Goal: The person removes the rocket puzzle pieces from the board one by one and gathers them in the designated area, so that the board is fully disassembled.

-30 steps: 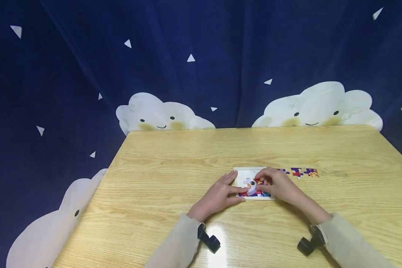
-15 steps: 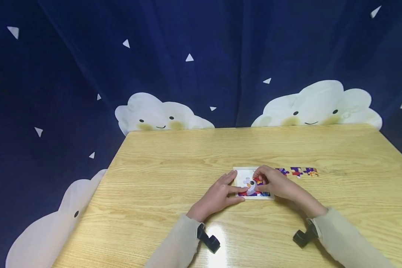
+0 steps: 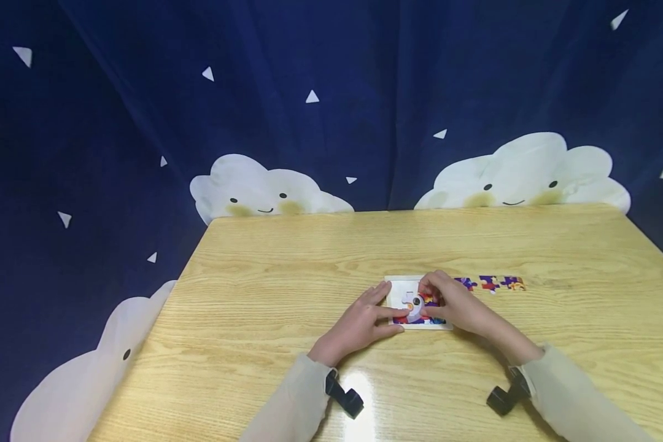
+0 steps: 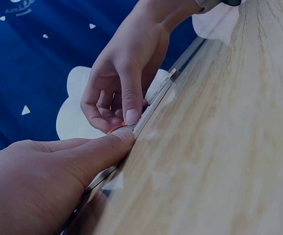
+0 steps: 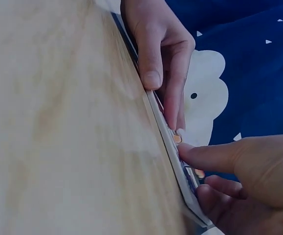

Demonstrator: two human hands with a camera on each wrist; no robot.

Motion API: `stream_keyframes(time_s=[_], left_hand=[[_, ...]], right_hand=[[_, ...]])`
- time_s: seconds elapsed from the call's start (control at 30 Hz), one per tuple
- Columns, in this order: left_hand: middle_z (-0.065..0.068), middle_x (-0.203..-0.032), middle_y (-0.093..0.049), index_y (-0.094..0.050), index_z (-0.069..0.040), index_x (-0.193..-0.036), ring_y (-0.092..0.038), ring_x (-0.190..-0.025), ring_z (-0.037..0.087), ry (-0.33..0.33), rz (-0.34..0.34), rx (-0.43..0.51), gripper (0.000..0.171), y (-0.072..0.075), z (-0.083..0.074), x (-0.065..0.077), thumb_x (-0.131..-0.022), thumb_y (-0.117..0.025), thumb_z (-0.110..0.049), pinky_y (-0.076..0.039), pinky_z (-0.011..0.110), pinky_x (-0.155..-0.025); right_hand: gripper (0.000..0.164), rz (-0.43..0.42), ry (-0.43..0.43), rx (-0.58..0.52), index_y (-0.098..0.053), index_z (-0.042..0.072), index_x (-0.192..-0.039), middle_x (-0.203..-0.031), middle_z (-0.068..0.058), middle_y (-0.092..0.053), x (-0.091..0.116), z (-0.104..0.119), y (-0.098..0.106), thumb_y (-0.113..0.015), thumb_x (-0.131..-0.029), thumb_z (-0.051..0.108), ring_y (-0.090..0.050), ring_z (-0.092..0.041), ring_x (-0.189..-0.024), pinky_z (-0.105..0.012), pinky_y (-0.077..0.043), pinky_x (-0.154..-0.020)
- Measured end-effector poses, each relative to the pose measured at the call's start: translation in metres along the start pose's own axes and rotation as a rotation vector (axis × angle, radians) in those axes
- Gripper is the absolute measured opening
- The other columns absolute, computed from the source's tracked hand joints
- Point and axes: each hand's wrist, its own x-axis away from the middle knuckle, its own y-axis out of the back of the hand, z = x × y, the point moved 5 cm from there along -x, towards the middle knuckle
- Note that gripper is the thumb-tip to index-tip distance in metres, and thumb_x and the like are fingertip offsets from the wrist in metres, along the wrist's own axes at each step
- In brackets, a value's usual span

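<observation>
A small jigsaw board [image 3: 402,286] with a pale rim lies on the table, its lower part covered with colourful pieces. My left hand [image 3: 359,320] rests on the board's left side, fingers extended, with the thumb along the near edge. Over the board's right side, my right hand [image 3: 460,304] pinches a jigsaw piece [image 3: 417,301] showing a dark round eye, against the picture. In the left wrist view, the right thumb and fingers [image 4: 131,115] meet low over the board. The right wrist view has the board edge-on, and the right fingers partly hide the piece.
Several loose jigsaw pieces [image 3: 489,283] lie in a row to the right of the board, the nearest partly behind my right hand. A wooden table [image 3: 287,264] extends around. Behind it hangs a dark blue curtain [image 3: 276,92] with white clouds and triangles.
My right hand has shifted slightly left and away from me, still pinching at the board, and the eye piece moves only a little. My left hand stays in place.
</observation>
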Motion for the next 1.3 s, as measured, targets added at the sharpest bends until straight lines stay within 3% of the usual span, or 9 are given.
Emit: stream_keyframes(time_s=[0.17,0.33,0.53,0.87,1.03,1.3], left_hand=[[0.019,-0.158,-0.032,-0.064,-0.031,-0.128,-0.027,-0.151,0.027,-0.002,-0.003,-0.009,0.037,-0.0001,-0.0003,0.0005,-0.092,-0.065,-0.041,-0.025,0.043,-0.124],[0.019,-0.157,-0.032,-0.065,-0.03,-0.128,-0.027,-0.151,0.027,-0.015,-0.009,-0.015,0.037,0.0002,-0.0001,0.0001,-0.093,-0.065,-0.041,-0.025,0.042,-0.124],[0.019,-0.157,-0.033,-0.065,-0.03,-0.128,-0.028,-0.15,0.028,-0.017,-0.01,-0.018,0.037,0.0004,-0.0001,0.0,-0.093,-0.065,-0.041,-0.025,0.041,-0.124],[0.02,-0.157,-0.033,-0.065,-0.029,-0.129,-0.027,-0.15,0.027,-0.023,0.006,-0.038,0.037,0.0011,-0.0014,-0.0014,-0.094,-0.063,-0.041,-0.025,0.041,-0.125],[0.022,-0.156,-0.034,-0.065,-0.026,-0.129,-0.027,-0.15,0.031,-0.039,0.016,-0.049,0.036,0.0009,-0.0037,-0.0026,-0.095,-0.062,-0.039,-0.024,0.043,-0.125],[0.025,-0.157,-0.03,-0.057,-0.028,-0.137,-0.025,-0.15,0.034,-0.056,0.053,-0.148,0.039,-0.0017,-0.0072,-0.0014,-0.1,-0.053,-0.04,-0.025,0.046,-0.124]], right_hand=[[0.032,-0.078,0.06,0.01,-0.055,0.012,-0.099,-0.091,-0.003,-0.053,0.0057,0.0007,-0.0019,-0.079,-0.079,0.004,-0.051,-0.013,-0.082,-0.019,-0.045,-0.065],[0.023,-0.132,0.108,-0.025,-0.056,0.013,-0.093,-0.086,0.001,-0.059,0.0063,0.003,-0.0021,-0.072,-0.084,-0.001,-0.053,-0.005,-0.076,-0.019,-0.048,-0.063],[0.019,-0.182,0.078,-0.045,-0.06,0.013,-0.089,-0.078,0.005,-0.063,0.0057,0.0026,-0.0014,-0.069,-0.086,-0.003,-0.053,0.0,-0.071,-0.018,-0.05,-0.062],[0.017,-0.172,-0.013,-0.07,-0.062,0.014,-0.09,-0.08,0.002,-0.065,0.0067,-0.0003,0.0,-0.069,-0.087,-0.001,-0.055,-0.003,-0.074,-0.018,-0.05,-0.067],[0.016,-0.166,-0.008,-0.069,-0.062,0.014,-0.089,-0.08,0.002,-0.065,0.0068,0.001,0.0009,-0.069,-0.087,0.0,-0.055,-0.002,-0.074,-0.018,-0.05,-0.066],[0.017,-0.163,0.007,-0.064,-0.061,0.015,-0.088,-0.079,0.003,-0.064,0.0063,0.0013,0.0003,-0.069,-0.088,-0.001,-0.054,-0.002,-0.073,-0.018,-0.049,-0.065]])
